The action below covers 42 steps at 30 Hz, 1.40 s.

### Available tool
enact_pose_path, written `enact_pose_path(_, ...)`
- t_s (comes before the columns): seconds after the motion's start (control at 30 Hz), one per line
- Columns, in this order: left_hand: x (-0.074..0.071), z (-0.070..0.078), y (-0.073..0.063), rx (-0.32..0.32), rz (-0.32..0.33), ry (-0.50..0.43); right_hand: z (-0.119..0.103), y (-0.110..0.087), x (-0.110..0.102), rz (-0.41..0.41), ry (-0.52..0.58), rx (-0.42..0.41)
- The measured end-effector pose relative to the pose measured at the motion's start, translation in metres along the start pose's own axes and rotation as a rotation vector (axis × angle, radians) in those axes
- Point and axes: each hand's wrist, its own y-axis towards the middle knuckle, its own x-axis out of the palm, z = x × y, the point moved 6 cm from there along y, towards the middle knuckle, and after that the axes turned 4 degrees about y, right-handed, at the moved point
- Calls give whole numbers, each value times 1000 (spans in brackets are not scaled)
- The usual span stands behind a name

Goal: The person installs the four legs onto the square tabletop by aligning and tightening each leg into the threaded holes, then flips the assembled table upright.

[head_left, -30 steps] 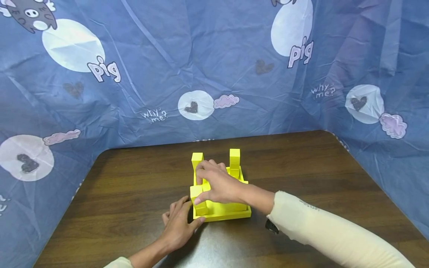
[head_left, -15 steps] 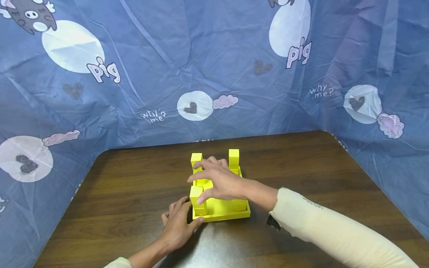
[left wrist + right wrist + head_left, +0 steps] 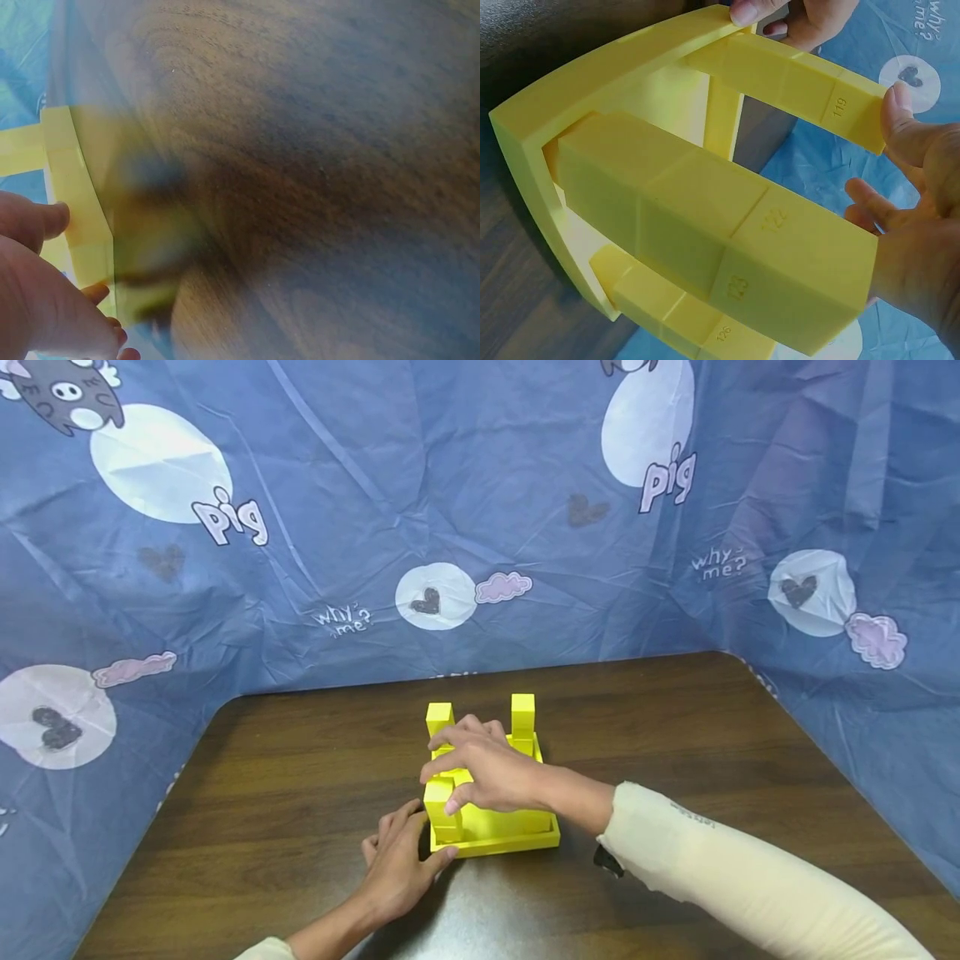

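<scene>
A yellow tray (image 3: 498, 843) with a raised rim stands on the table, yellow block columns rising at its corners. My left hand (image 3: 397, 868) grips its near left corner, thumb at the front wall and fingers along the left side. Over the near left column (image 3: 438, 810) is my right hand (image 3: 495, 772), fingers spread. In the right wrist view its thumb (image 3: 900, 112) touches the top end of that column, marked 119 (image 3: 802, 86), while the other fingers stand apart from it. A thicker column marked 122 and 123 (image 3: 705, 217) is nearest that camera; my right forearm mostly hides it in the head view.
Two more columns rise at the tray's back corners, the far left (image 3: 439, 717) and far right (image 3: 522, 714). The brown wooden table (image 3: 300, 793) extends around the tray. Blue printed cloth (image 3: 360, 510) hangs behind and at both sides.
My right hand's fingers have spread away from the near left column, the index finger reaching out to the left over it. The left hand and tray keep their places.
</scene>
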Motion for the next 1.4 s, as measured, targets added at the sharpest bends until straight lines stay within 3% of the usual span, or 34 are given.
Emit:
enact_pose_path(0.5,0,-1,-1,-19,-15,-18,1,-5,3,19,68,28)
enact_pose_path(0.73,-3,-2,-3,-20,-30,-21,0,-13,0,-22,6,48)
enact_pose_path(0.97,-13,-7,-8,-57,-49,-31,16,-30,-21,59,30,79)
enact_pose_path(1.4,-25,-8,-6,-3,8,-29,35,-52,-42,132,36,108)
